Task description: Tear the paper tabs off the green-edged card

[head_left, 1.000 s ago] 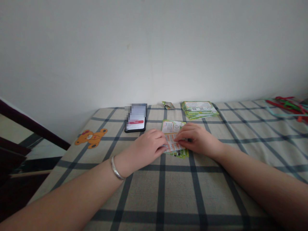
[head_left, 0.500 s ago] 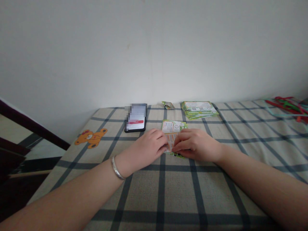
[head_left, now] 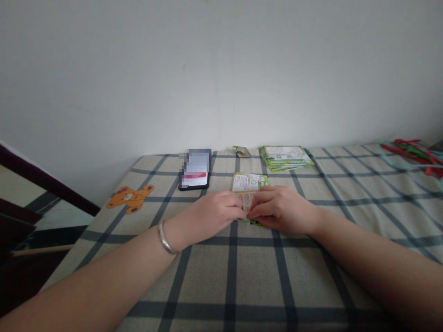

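Note:
A green and orange printed leaflet (head_left: 246, 182) lies on the plaid cloth (head_left: 242, 272) in the middle. My left hand (head_left: 214, 215) and my right hand (head_left: 280, 208) meet over its near half, fingers curled and pinching the paper between them. Their fingertips touch at the leaflet's centre. Only the far end of the leaflet shows past my fingers. A silver bangle (head_left: 164, 238) sits on my left wrist.
A black phone (head_left: 195, 169) with a lit screen lies left of the leaflet. A stack of similar green leaflets (head_left: 285, 156) and a small folded scrap (head_left: 242, 151) rest near the wall. Red and green strips (head_left: 415, 151) lie at the far right. A bear print (head_left: 129, 198) marks the cloth's left edge.
My two hands have drawn closer together over the leaflet, covering more of its orange part. The right hand slid left until its fingertips met the left hand's.

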Demonstrator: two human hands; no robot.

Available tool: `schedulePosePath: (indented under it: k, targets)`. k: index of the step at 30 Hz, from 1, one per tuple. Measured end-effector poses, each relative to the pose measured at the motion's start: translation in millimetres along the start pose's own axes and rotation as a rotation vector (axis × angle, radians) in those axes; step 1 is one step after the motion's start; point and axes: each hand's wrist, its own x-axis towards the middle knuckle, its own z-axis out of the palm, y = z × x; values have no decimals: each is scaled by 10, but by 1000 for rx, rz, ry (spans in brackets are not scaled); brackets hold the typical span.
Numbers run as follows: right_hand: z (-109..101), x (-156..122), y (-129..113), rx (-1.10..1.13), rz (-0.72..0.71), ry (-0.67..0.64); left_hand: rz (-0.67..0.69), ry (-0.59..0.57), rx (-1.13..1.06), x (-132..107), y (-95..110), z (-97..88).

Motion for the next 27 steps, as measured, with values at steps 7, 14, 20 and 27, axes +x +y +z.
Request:
schedulePosePath:
  k: [7, 14, 20, 27]
  targets:
    - [-11, -26, -24, 3, 19, -19, 0, -37, 68, 9, 47, -37]
    - [-28, -7, -32, -29, 21, -49, 5, -88, 79, 5, 34, -28]
    - [-34, -5, -41, -39, 23, -44, -12, -106, 48, 6, 34, -44]
    - [1, 1, -19, -36, 11, -21, -6, -104, 100, -5, 33, -12]
